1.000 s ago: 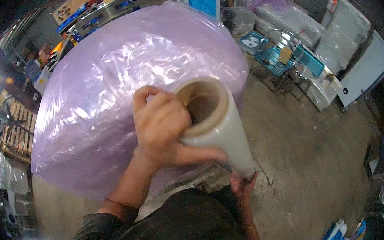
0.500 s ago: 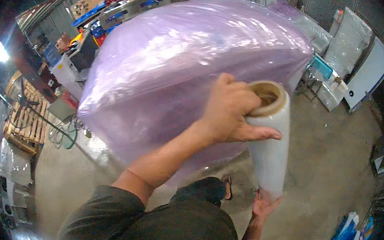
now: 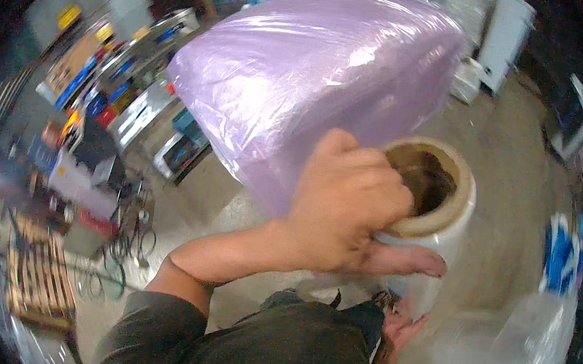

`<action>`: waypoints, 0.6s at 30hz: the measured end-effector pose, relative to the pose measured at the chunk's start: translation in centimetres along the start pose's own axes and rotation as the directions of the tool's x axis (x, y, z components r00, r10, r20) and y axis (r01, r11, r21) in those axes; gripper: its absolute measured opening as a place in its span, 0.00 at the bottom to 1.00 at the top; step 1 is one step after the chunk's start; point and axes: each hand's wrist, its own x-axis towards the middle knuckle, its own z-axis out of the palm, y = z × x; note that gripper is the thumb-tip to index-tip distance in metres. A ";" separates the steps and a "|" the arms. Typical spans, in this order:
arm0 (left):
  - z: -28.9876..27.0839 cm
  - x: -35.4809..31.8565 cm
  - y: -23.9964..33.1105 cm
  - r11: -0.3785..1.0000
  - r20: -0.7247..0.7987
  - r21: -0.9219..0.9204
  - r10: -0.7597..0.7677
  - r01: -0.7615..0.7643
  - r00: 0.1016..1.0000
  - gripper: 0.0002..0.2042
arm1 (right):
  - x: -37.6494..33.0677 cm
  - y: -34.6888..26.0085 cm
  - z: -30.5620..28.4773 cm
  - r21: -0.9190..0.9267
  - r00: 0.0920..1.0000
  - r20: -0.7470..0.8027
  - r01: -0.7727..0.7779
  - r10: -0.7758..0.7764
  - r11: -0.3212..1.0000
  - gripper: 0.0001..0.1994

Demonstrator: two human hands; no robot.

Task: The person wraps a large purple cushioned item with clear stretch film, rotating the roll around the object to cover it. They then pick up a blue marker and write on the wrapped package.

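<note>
Left hand (image 3: 345, 209) grip closed over the stretch-film roll (image 3: 432, 232) top, right hand (image 3: 400, 328) cupping its base at 6 o'clock: keep roll upright, film taut against purple wrapped bale (image 3: 316, 78).

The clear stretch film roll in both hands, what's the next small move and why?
Probably carry the clear stretch film roll sideways around the big purple plastic-wrapped bundle. The left hand has its grip on the cardboard core's top, the right hand supports the bottom, and the roll stands upright beside the bundle.

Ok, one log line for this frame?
left hand: grips top of white stretch-film roll | right hand: supports its bottom | behind: large purple film-wrapped bundle
</note>
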 end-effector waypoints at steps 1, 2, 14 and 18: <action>-1.7 -0.7 -1.0 0.999 -0.009 -0.024 0.026 -0.026 1.000 0.28 | -1.5 2.6 0.0 0.003 0.977 -0.198 0.087 -0.084 0.996 0.39; -3.1 -1.5 -1.8 0.997 -0.026 -0.061 0.049 -0.051 0.998 0.28 | -2.9 5.3 0.0 0.051 0.999 -0.009 0.047 -0.046 0.998 0.40; -16.6 -11.9 -15.2 0.990 -0.019 -0.132 0.052 -0.054 0.998 0.25 | -7.8 28.7 8.1 -0.079 0.985 -0.111 0.127 -0.136 0.989 0.39; -14.6 -12.9 -20.2 0.968 0.053 -0.239 0.092 -0.077 0.994 0.24 | -6.6 30.8 8.7 -0.053 0.981 -0.116 0.149 -0.154 0.987 0.37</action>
